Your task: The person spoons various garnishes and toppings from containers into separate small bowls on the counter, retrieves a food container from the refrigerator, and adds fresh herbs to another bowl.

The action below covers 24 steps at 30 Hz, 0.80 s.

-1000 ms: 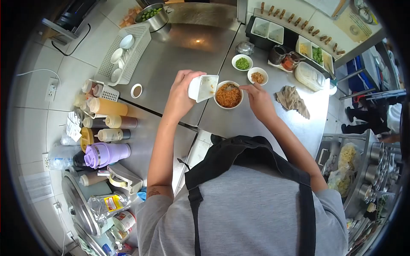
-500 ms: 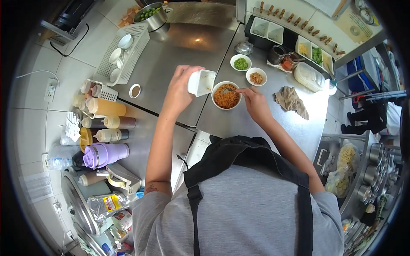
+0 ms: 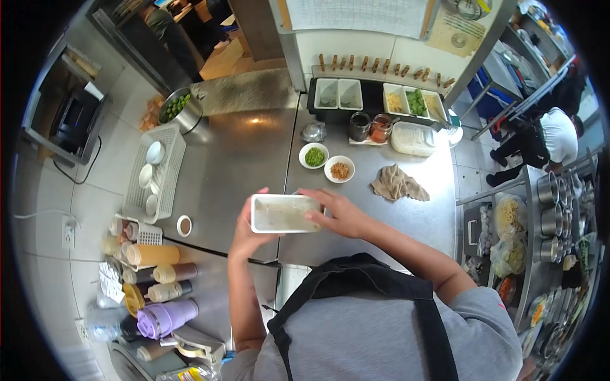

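A white rectangular container [image 3: 279, 214] is held above the steel counter, its open top facing me, with a little residue inside. My left hand [image 3: 248, 225] grips its left end. At its right end is my right hand [image 3: 333, 214], thumb over the rim and fingers behind. The bowl of reddish-orange food is not visible; the container and hands cover that area. Just beyond my right hand stand a small bowl of brown bits [image 3: 340, 169] and a bowl of chopped greens [image 3: 314, 155].
A crumpled cloth [image 3: 399, 183] lies to the right. Behind are jars [image 3: 380, 129], a lidded tub [image 3: 413, 138] and a black rack of white bins [image 3: 338, 94]. Squeeze bottles [image 3: 152, 255], a basket [image 3: 166, 171] and a sauce cup [image 3: 184, 225] are left. A person [image 3: 559, 136] bends at far right.
The view has tilted up. The white container has turned from tilted beside the food bowl to facing me, and my right hand has moved from the bowl onto the container.
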### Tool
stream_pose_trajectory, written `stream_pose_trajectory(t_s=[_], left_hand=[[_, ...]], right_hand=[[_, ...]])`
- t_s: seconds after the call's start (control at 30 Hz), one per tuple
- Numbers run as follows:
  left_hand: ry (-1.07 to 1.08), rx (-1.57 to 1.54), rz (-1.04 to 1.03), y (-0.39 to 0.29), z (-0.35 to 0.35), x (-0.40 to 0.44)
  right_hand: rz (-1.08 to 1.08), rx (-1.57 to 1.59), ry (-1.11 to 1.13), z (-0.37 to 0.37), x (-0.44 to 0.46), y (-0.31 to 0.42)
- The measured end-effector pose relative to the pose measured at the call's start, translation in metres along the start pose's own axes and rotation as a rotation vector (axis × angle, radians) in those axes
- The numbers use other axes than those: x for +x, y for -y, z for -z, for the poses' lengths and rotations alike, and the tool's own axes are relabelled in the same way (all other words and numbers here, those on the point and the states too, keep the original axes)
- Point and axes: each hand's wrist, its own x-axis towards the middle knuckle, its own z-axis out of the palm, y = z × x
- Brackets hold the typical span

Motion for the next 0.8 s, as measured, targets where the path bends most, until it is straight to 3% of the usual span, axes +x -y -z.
stream_pose_trajectory(t_s=[0.1,0.17,0.23,0.27,0.4,0.43,0.47,0.6,0.7,0.8], left_hand=[[0.044,-0.143,0.042,-0.004,-0.018,0.015],[0.048,-0.242,0.08,-0.001,-0.027,0.021],[0.002,-0.107,-0.083,0.006,-0.033,0.03],[-0.046,0.119,0.02,0.003,-0.028,0.027],[-0.19,0.455,0.075,0.065,-0.007,0.021],[-0.135,0.369,0.262,0.085,-0.002,0.018],[-0.079,0.281,0.45,0.096,0.001,0.014],[-0.082,-0.072,0.485,0.105,-0.03,0.003],[-0.101,-0.153,0.503,0.11,-0.039,0.005],[-0.129,-0.162,0.522,0.105,-0.044,0.009]], right_hand=[[0.143,-0.198,-0.066,0.012,0.013,-0.019],[0.088,-0.249,-0.099,0.029,0.018,-0.018],[0.06,-0.296,-0.223,0.051,0.027,-0.027],[0.083,-0.289,-0.316,0.065,0.032,-0.032],[-0.084,-0.236,-0.742,0.149,0.06,-0.05],[-0.073,-0.413,-0.851,0.172,0.072,-0.072],[-0.155,-0.344,-0.893,0.193,0.085,-0.094],[-0.349,-0.522,-0.906,0.239,0.126,-0.166],[-0.418,-0.622,-0.888,0.237,0.144,-0.168],[-0.473,-0.882,-0.811,0.214,0.14,-0.125]])
